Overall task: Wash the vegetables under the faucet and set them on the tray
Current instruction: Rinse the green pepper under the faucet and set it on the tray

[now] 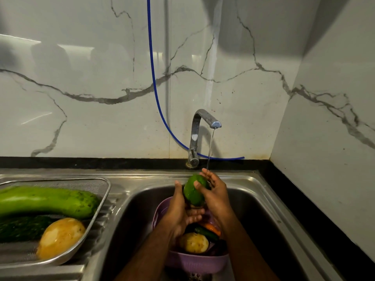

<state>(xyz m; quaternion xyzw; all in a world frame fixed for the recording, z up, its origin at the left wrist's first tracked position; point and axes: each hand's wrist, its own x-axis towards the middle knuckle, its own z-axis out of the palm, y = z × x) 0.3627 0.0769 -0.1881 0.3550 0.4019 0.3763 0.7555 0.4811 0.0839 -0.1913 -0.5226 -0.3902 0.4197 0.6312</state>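
Green vegetable [194, 191]: held over the sink [253, 199], just under the water stream [210, 151] from the faucet [197, 134].
Left hand [179, 209]: fingers curled around the vegetable's lower end, thumb up its left side.
Right hand [215, 191]: grasps the upper part, thumb across the front, fingertips in the stream.
Basket [194, 262]: purple, in the sink below the hands; holds a potato [193, 242], something dark green and something orange.
Tray [97, 211]: mesh, on the drainboard at left; holds a long pale-green gourd [46, 200], a dark cucumber [22, 228], a yellow potato [60, 237].
Blue hose [156, 86]: hangs down the marble wall behind the faucet.

steel sink unit [251, 180], mesh tray [101, 201], purple colander [194, 262]
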